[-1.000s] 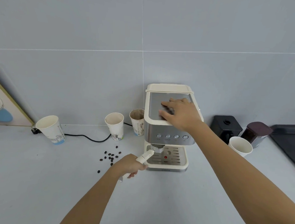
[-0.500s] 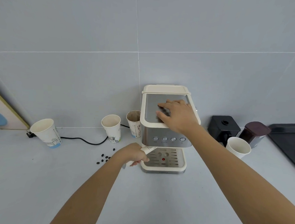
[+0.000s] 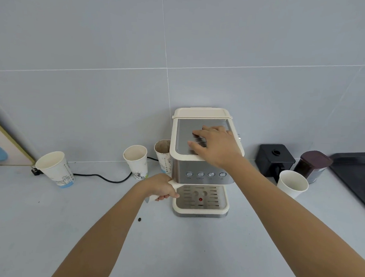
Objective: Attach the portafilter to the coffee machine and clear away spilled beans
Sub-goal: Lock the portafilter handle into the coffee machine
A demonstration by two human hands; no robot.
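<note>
A cream and steel coffee machine (image 3: 203, 168) stands against the tiled wall. My left hand (image 3: 159, 187) grips the cream portafilter handle (image 3: 176, 185), which runs under the machine's front; the portafilter's basket end is hidden beneath the machine's head. My right hand (image 3: 215, 146) lies flat, fingers spread, on the machine's steel top. One dark coffee bean (image 3: 139, 219) shows on the counter beside my left forearm; the other spilled beans are hidden behind that arm.
Three paper cups (image 3: 54, 168) (image 3: 135, 161) (image 3: 163, 154) stand left of the machine, with a black cable (image 3: 104, 178) behind them. To the right are a white cup (image 3: 292, 186), a black box (image 3: 274, 159), a dark jar (image 3: 312, 165) and a black tray (image 3: 355, 173).
My left hand swung the portafilter handle toward the right, up under the machine's head. My arm now covers most of the spilled beans. My right hand stayed on the machine's top.
</note>
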